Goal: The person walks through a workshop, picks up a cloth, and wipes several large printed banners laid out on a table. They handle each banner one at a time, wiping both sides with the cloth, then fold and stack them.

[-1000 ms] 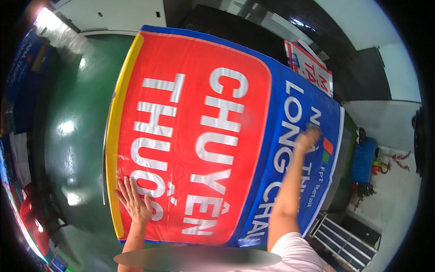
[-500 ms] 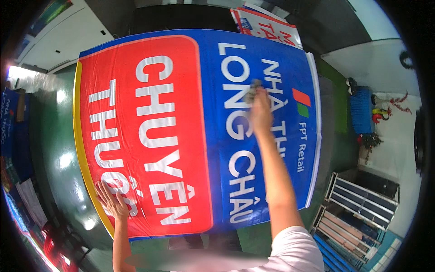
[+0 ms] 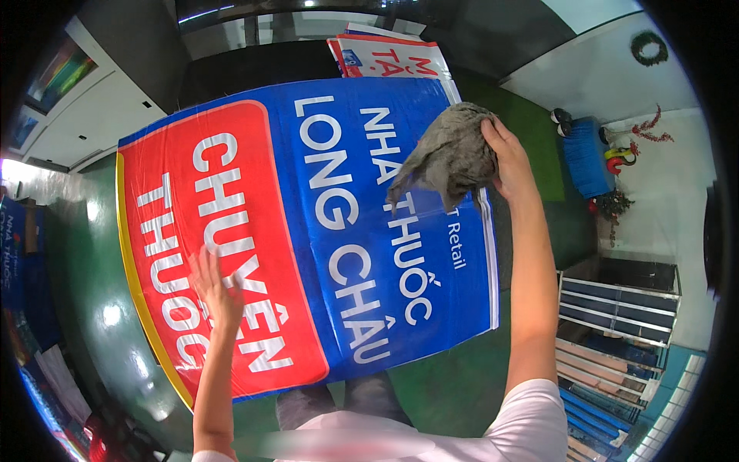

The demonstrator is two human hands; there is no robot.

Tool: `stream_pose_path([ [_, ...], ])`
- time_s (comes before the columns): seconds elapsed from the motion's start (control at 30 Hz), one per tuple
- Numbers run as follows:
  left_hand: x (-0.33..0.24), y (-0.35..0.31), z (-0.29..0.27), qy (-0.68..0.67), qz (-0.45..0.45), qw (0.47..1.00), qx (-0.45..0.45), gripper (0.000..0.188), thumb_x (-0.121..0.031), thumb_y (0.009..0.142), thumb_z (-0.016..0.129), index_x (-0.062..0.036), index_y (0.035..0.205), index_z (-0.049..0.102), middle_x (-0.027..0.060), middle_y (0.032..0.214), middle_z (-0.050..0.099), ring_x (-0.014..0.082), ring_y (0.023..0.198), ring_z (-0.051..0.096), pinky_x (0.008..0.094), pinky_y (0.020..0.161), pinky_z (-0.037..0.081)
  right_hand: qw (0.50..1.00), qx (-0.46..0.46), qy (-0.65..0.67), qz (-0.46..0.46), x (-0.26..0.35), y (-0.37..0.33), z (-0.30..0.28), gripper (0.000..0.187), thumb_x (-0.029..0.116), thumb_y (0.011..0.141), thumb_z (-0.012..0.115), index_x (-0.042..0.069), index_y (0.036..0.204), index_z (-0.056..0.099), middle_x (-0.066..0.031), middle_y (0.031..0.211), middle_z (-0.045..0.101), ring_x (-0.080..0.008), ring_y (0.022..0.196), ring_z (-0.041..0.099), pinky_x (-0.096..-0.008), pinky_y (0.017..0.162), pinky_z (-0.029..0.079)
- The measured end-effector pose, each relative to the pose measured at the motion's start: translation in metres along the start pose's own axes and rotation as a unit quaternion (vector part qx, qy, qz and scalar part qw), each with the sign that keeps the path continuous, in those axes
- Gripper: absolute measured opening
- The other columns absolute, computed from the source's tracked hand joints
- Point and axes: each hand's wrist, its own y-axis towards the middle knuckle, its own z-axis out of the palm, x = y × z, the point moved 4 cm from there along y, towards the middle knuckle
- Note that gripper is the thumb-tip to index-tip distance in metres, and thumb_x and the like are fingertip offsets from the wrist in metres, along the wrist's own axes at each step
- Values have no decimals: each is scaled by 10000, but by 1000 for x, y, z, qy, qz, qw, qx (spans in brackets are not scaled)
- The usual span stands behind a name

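Observation:
A large blue and red sign panel (image 3: 308, 231) with white lettering and a yellow left edge lies flat before me. Above its right part my right hand (image 3: 508, 158) grips a crumpled grey rag (image 3: 454, 154), which hangs down and hides part of the blue print. Over the red area on the left is my left hand (image 3: 218, 289), holding nothing, its fingers apart. Whether it touches the surface I cannot tell.
More printed boards (image 3: 392, 58) lie beyond the far edge. To the right stand metal frames (image 3: 616, 308) and a blue container (image 3: 589, 158) near the wall. A white cabinet (image 3: 108, 100) is at the far left, above a shiny green floor (image 3: 100, 254).
My right hand has lifted the rag off the panel's blue part and moved right. My left hand has shifted from the panel's left edge toward the red middle. The view has turned somewhat.

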Motion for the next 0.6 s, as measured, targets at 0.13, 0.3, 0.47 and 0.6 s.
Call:
stream_pose_path([
  [0.13,-99,25,55,4,120,990,75,651,-240,889,622,-212,1474,338,66,1568,232,344,1473,87,664,1127,60,876,-17,-477,64,-64,2,-55,474,324,952,562,13,1308,531,-183,1186,620,-276,1104,592,-356,983,422],
  [0.3,-143,26,105,35,113,989,92,624,-375,895,604,-264,1463,372,86,1566,236,374,1470,54,728,1084,11,872,-153,-461,59,-184,-6,-55,751,531,928,520,-4,1431,362,-309,1462,323,-439,1360,310,-507,1120,250],
  [0.47,-144,29,114,69,166,978,104,553,-388,883,588,-270,1410,465,104,1548,278,422,1455,90,726,1084,-14,848,3,-487,-210,-256,21,153,644,421,778,704,57,1278,525,-222,1382,419,-422,1316,338,-589,1099,203],
  [0.6,-134,35,122,80,139,971,177,551,-378,847,635,-280,1374,506,90,1538,306,439,1448,105,729,1085,-18,793,168,-366,-457,-237,97,252,427,305,782,723,139,1166,644,-130,1344,514,-344,1333,387,-547,1125,243],
])
